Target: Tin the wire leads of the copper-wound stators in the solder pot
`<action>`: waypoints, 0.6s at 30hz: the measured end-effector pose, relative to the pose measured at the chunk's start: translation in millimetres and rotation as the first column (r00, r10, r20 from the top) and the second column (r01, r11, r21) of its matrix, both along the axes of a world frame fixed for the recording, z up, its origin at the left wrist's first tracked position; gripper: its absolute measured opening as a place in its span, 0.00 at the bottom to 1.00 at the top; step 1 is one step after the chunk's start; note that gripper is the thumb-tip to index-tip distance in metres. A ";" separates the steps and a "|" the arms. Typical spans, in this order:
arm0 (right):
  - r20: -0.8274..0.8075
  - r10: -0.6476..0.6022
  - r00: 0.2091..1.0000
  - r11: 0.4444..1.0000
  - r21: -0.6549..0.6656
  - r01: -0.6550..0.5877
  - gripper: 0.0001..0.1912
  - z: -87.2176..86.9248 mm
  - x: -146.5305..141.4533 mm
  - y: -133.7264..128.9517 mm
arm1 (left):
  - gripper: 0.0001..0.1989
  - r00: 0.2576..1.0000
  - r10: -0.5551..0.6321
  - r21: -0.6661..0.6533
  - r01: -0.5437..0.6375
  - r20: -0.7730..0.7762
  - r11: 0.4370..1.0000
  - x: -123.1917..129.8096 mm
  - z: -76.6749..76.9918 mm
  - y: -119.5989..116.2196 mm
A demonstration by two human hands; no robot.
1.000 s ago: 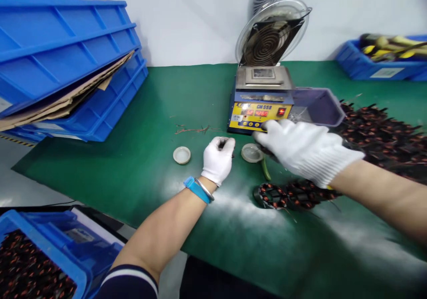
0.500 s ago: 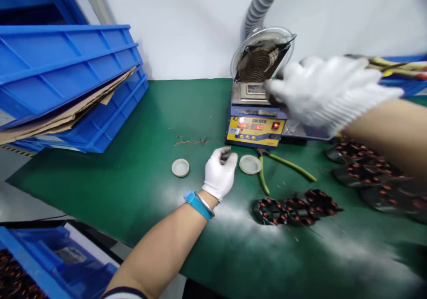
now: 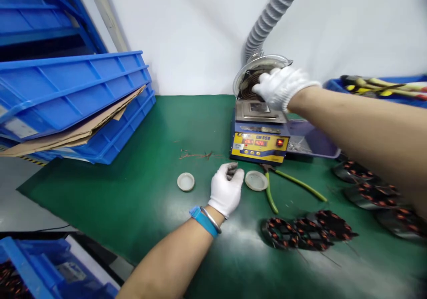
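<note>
My left hand (image 3: 227,189), in a white glove with grey-soiled fingertips, rests on the green table just left of a shallow round dish (image 3: 256,181). Its fingers are curled in towards the thumb; what they hold, if anything, is hidden. My right hand (image 3: 278,88), also gloved, is above a blue and yellow solder pot (image 3: 260,147) with lit red digits, in front of the round fume hood (image 3: 240,83). Its fingers are bent together, and I cannot make out anything in them. Green-handled cutters (image 3: 300,185) lie open in front of the pot.
Several wound motor stators (image 3: 280,233) stand at the right. A smaller dish (image 3: 186,181) and copper wire scraps (image 3: 196,155) lie left of my left hand. Stacked blue crates (image 3: 76,85) fill the left side. A purple tray (image 3: 322,143) sits beside the pot.
My right hand has moved left and away from me, from the pot's right side to in front of the hood. My left hand keeps its place by the dish. The view has tilted up slightly.
</note>
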State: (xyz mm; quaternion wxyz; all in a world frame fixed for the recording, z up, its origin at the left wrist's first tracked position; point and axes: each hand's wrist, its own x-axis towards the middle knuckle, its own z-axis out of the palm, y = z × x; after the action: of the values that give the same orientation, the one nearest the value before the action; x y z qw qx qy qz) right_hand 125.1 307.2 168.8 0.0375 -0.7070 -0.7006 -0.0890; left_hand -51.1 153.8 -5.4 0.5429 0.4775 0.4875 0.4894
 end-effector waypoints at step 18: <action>-0.228 -0.062 0.972 0.998 0.000 0.064 0.40 -1.9 22.8 -14.1 | 0.07 1.000 -0.006 0.017 0.006 -0.011 1.000 -1.6 3.3 -1.3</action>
State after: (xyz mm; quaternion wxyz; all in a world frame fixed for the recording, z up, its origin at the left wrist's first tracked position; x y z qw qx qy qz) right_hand 147.9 293.1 166.9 0.1175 -0.7343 -0.6685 -0.0110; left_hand -52.6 152.5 -2.1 0.5378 0.4862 0.4847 0.4894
